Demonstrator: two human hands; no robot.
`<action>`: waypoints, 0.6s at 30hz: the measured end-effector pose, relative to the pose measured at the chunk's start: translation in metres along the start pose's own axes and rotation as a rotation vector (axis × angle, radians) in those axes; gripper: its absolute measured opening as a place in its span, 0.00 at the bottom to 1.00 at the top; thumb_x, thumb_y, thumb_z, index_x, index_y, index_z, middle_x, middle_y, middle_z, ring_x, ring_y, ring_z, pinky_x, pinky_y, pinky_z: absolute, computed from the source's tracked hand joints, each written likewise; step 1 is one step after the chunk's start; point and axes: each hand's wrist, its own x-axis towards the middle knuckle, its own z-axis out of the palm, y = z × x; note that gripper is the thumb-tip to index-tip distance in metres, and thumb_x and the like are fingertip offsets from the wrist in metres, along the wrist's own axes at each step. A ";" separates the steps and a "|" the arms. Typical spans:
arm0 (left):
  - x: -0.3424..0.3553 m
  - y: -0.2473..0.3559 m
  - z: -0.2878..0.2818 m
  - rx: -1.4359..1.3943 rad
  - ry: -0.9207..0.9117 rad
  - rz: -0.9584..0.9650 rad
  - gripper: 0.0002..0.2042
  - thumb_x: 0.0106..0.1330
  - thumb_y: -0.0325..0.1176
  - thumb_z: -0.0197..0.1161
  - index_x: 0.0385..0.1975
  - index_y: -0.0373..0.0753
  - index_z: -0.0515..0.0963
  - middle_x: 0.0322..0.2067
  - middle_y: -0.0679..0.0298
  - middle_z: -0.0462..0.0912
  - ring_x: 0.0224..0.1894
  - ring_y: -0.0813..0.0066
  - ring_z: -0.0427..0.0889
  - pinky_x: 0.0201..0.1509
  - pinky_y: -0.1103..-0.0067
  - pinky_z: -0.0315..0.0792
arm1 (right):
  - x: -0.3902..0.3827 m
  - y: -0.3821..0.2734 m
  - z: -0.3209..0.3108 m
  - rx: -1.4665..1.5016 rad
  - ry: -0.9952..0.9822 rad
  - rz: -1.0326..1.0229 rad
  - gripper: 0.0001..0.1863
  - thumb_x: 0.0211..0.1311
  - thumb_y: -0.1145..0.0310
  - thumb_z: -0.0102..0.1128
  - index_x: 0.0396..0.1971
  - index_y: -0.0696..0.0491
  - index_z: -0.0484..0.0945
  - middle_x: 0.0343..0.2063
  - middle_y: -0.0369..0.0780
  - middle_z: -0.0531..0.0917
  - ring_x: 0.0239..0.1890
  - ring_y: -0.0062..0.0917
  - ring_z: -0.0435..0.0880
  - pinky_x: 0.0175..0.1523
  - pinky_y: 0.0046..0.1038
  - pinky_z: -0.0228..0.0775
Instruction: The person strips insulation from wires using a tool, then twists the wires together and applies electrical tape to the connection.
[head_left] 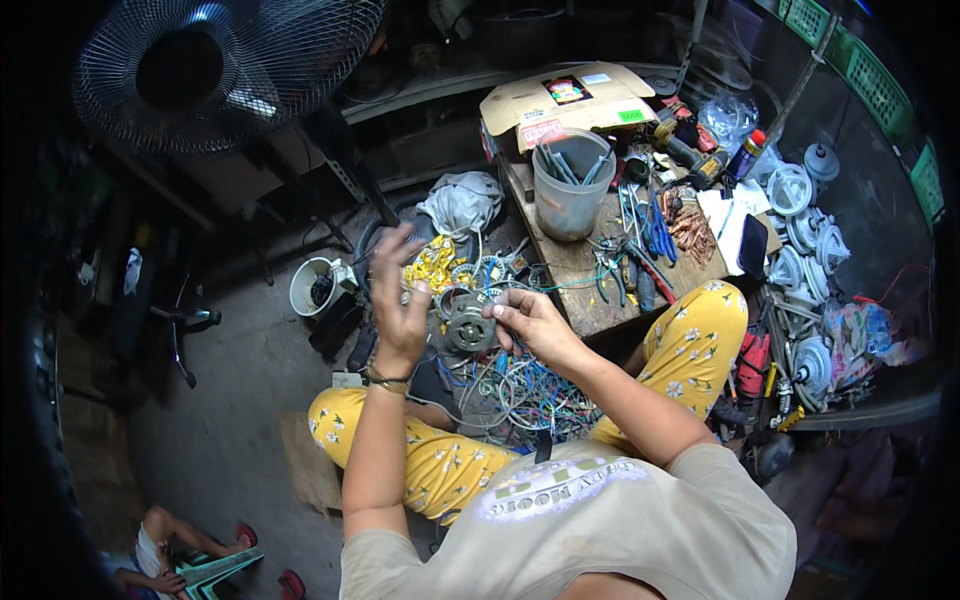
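My left hand (400, 315) is raised with its fingers apart, the tips smeared by motion, and holds nothing. It is just left of a round grey metal motor housing (470, 326) with openings in its face. My right hand (533, 325) pinches the housing's right edge between thumb and fingers. Thin wires rise from behind the housing. Beyond it lie yellow scraps (433, 262) and coil-wound motor parts (490, 270). Between my legs a tangled heap of coloured wires (525, 390) spreads below both hands.
A low wooden bench (590, 305) at right bears a grey bucket (570, 215), pliers (658, 232), copper wire (692, 232), a drill (690, 152) and a phone (752, 246). Plastic-wrapped parts (800, 240) crowd beyond. At left are a white pail (312, 285), a fan (230, 90) and another person's leg (190, 532).
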 end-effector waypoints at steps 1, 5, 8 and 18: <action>-0.002 0.004 0.004 -0.101 -0.092 0.040 0.20 0.60 0.30 0.52 0.53 0.32 0.69 0.56 0.51 0.70 0.61 0.58 0.65 0.65 0.70 0.56 | 0.001 0.001 0.000 -0.005 -0.001 0.005 0.10 0.69 0.65 0.50 0.36 0.57 0.75 0.15 0.33 0.73 0.16 0.12 0.68 0.20 0.15 0.59; -0.029 -0.003 0.035 -0.640 -0.329 -0.546 0.20 0.69 0.40 0.52 0.54 0.31 0.70 0.51 0.59 0.75 0.54 0.73 0.72 0.61 0.77 0.61 | 0.000 -0.004 0.003 -0.015 -0.010 -0.033 0.10 0.68 0.65 0.51 0.37 0.57 0.76 0.16 0.32 0.74 0.16 0.11 0.69 0.20 0.15 0.59; -0.029 0.006 0.046 -0.793 -0.343 -0.615 0.15 0.69 0.37 0.52 0.46 0.31 0.75 0.42 0.61 0.79 0.45 0.76 0.76 0.54 0.78 0.67 | 0.001 -0.001 0.001 -0.022 0.064 -0.111 0.09 0.66 0.66 0.54 0.33 0.56 0.77 0.15 0.32 0.75 0.14 0.12 0.69 0.19 0.17 0.61; -0.031 0.006 0.049 -0.499 -0.358 -0.477 0.10 0.68 0.33 0.53 0.32 0.32 0.76 0.27 0.62 0.79 0.32 0.77 0.76 0.39 0.80 0.69 | 0.019 -0.026 -0.019 -0.470 0.234 -0.497 0.11 0.54 0.69 0.66 0.33 0.60 0.79 0.31 0.41 0.81 0.36 0.25 0.79 0.41 0.27 0.70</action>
